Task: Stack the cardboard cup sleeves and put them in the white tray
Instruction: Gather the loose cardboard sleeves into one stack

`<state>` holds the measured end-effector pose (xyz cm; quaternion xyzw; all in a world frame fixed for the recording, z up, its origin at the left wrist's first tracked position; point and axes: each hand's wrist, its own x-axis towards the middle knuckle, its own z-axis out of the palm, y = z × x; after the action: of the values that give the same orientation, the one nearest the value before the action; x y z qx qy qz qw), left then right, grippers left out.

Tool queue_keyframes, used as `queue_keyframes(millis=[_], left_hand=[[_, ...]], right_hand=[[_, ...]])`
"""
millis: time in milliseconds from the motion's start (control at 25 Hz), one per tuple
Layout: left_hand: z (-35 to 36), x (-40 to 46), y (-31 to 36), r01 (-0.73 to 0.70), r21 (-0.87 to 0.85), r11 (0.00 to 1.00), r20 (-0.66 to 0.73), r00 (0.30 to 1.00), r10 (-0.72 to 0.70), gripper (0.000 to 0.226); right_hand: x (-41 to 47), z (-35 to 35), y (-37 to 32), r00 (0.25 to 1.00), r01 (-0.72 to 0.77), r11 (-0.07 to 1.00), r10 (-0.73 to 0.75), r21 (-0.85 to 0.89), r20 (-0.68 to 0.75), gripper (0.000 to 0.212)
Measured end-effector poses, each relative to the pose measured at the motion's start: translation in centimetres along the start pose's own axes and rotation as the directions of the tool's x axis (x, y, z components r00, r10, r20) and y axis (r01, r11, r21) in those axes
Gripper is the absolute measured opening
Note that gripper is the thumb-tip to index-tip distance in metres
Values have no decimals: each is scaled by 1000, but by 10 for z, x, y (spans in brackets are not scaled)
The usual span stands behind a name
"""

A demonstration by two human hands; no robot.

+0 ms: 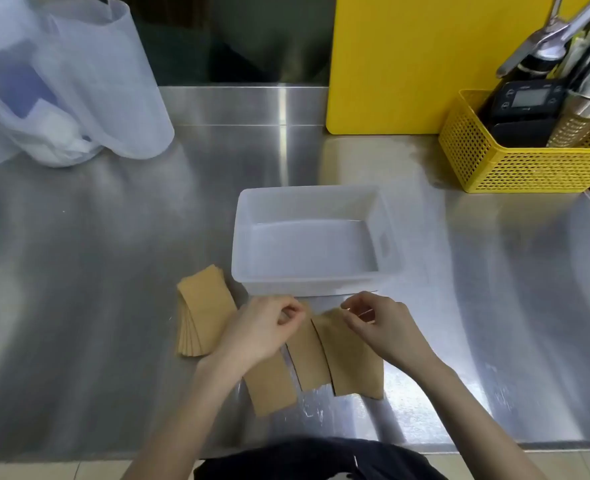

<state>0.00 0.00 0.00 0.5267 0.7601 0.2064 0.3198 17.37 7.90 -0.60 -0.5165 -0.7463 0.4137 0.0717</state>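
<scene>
The empty white tray [387, 237] sits on the steel counter just beyond my hands. A fanned stack of brown cardboard sleeves [203, 313] lies flat to the tray's near left. Three loose sleeves lie side by side in front of me: a left sleeve [269, 386], a middle sleeve [307, 358] and a right sleeve [352, 362]. My left hand [262, 327] rests over the left sleeve, its fingers curled at the top end of the middle one; whether it grips anything is unclear. My right hand [380, 323] pinches the right sleeve's top edge.
A yellow perforated basket [515, 168] with a timer and utensils stands at the back right. A yellow cutting board [397, 64] leans against the back wall. Translucent plastic jugs [89, 81] stand at the back left. The counter's front edge [79, 455] runs close to my body.
</scene>
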Motion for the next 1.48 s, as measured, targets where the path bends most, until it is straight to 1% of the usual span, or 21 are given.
queue_keyframes(millis=[160,280,400,600,720,840,960,1120,1280,1400,1480], left_hand=[[20,2,-4,37,4,999,31,999,-37,25],[30,7,-9,52,62,997,60,997,-55,35],[38,11,-12,30,112,993,65,997,-37,46],[53,17,-9,27,210,977,97,994,-49,64],[57,21,-9,-4,266,964,96,995,-23,65],[59,22,-7,-21,267,963,81,997,0,59],[62,23,-7,-13,245,969,66,998,-3,54],[65,21,-6,14,169,986,38,999,-20,45],[58,18,-8,96,-33,995,32,995,-95,37],[51,17,-9,104,-153,983,63,993,-96,32],[47,16,-10,97,-194,976,108,991,-77,23]], right_hand=[[4,8,11,995,-96,993,96,-66,3,20],[8,16,17,991,-133,985,134,-113,-3,28],[11,22,20,985,-170,976,169,-136,-17,36],[11,30,22,984,-172,970,176,-174,10,47],[13,33,23,986,-159,971,165,-177,18,48],[14,35,23,988,-149,976,154,-157,17,51],[13,38,23,992,-128,984,129,-121,2,49],[12,37,19,997,-68,997,68,-27,-22,40],[13,29,18,999,-38,994,40,102,-21,31],[13,26,19,1000,-25,991,26,128,-2,26],[14,25,20,1000,-26,987,26,156,0,19]])
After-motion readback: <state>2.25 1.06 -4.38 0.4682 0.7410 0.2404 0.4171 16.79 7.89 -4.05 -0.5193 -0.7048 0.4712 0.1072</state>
